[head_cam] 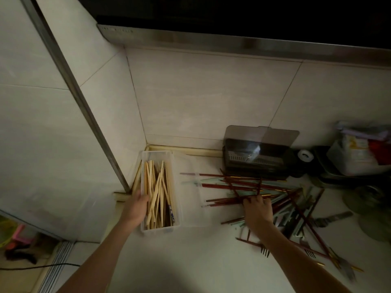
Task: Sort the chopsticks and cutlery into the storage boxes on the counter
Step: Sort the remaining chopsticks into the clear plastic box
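Hands first: my left hand (135,205) gripped the clear storage box (157,228) rim; my right hand (257,210), right of it, pinched dark red chopsticks (222,186), due boxing next.

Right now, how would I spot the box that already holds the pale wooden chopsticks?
Find the tiled wall corner at the back of the white counter. The clear plastic box stands just before it, the left hand on its near left wall. Unlike the empty clear tray alongside on its right, it holds pale wooden chopsticks.
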A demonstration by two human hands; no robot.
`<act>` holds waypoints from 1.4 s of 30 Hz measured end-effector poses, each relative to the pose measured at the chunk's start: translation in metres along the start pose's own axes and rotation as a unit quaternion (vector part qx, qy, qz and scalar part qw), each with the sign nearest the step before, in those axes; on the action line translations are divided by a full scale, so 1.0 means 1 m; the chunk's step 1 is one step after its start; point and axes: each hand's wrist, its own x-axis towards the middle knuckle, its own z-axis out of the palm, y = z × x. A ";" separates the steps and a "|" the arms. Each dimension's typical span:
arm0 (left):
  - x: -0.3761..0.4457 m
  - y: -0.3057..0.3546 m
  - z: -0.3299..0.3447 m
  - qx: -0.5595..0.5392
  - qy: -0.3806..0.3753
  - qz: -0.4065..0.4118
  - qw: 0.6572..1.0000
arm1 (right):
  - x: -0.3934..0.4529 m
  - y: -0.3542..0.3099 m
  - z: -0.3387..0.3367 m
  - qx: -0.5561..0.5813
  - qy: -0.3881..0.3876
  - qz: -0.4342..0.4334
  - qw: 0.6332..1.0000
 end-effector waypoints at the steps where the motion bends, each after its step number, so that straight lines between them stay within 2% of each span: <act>1: -0.001 -0.001 0.002 0.021 0.013 0.007 1.000 | 0.000 0.000 0.000 0.006 0.001 0.005 1.000; 4: -0.006 0.001 0.008 0.039 0.042 0.017 0.998 | -0.002 0.000 -0.001 0.054 0.034 0.008 0.998; 6: -0.008 0.002 0.010 0.043 0.044 0.031 0.998 | -0.005 -0.005 -0.001 0.091 0.054 -0.019 0.994; 9: -0.005 0.003 0.010 0.076 0.058 0.042 0.995 | -0.010 -0.012 0.001 0.108 0.038 -0.041 0.993; 13: 0.001 0.000 0.013 0.116 0.097 0.049 0.987 | -0.012 -0.005 0.013 0.133 0.000 -0.011 0.991; 17: 0.002 0.000 0.020 0.131 0.123 0.047 0.983 | -0.011 0.002 0.014 0.157 0.008 -0.005 0.988; 20: 0.002 0.002 0.027 0.118 0.131 0.040 0.984 | -0.012 -0.006 0.010 0.178 0.057 -0.050 0.981; 22: 0.004 0.002 0.030 0.116 0.135 0.040 0.983 | -0.012 -0.015 0.010 0.197 0.049 -0.109 0.973; 25: 0.005 0.001 0.029 0.133 0.134 0.052 0.981 | -0.001 -0.032 0.012 0.172 0.022 -0.159 0.972; 31: 0.009 -0.003 0.026 0.147 0.138 0.059 0.978 | 0.024 -0.062 0.013 0.089 -0.010 -0.180 0.980; 35: 0.009 -0.001 0.028 0.152 0.147 0.064 0.975 | 0.023 -0.040 0.020 0.106 -0.018 -0.164 0.981; 40: 0.012 -0.002 0.029 0.155 0.155 0.068 0.973 | 0.024 -0.006 0.026 0.158 -0.060 -0.083 0.982; 42: 0.013 -0.002 0.030 0.161 0.161 0.071 0.971 | 0.027 -0.004 0.027 0.157 -0.061 -0.088 0.982</act>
